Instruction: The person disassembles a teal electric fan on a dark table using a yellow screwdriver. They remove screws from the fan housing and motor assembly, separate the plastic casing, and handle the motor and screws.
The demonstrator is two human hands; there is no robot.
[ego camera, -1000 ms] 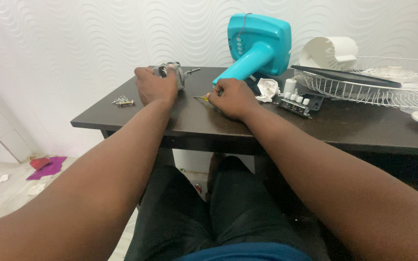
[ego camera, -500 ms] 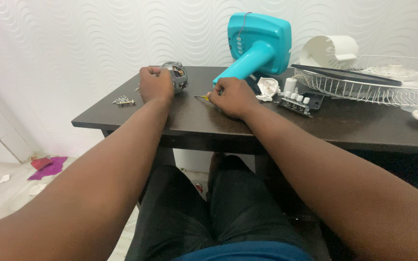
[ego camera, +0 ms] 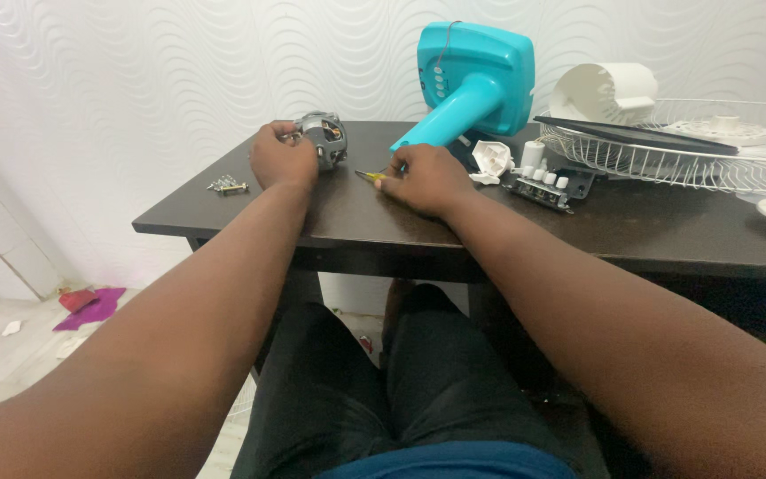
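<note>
Two hands on the dark wooden table (ego camera: 454,232): left hand (ego camera: 282,160) gripping the small grey metal motor (ego camera: 324,139) at the far edge, right hand (ego camera: 425,178) closed on a yellow-handled screwdriver (ego camera: 368,176), tip pointing left toward the motor

— What are the hands on?
— The left hand (ego camera: 282,161) grips a small grey motor (ego camera: 324,139) on the dark table (ego camera: 454,232). The right hand (ego camera: 427,180) pinches a yellow-tipped screwdriver (ego camera: 367,176), just beside the turquoise fan base (ego camera: 472,82).
— Anything loose?
— Screws (ego camera: 226,186), left of the motor.
</note>
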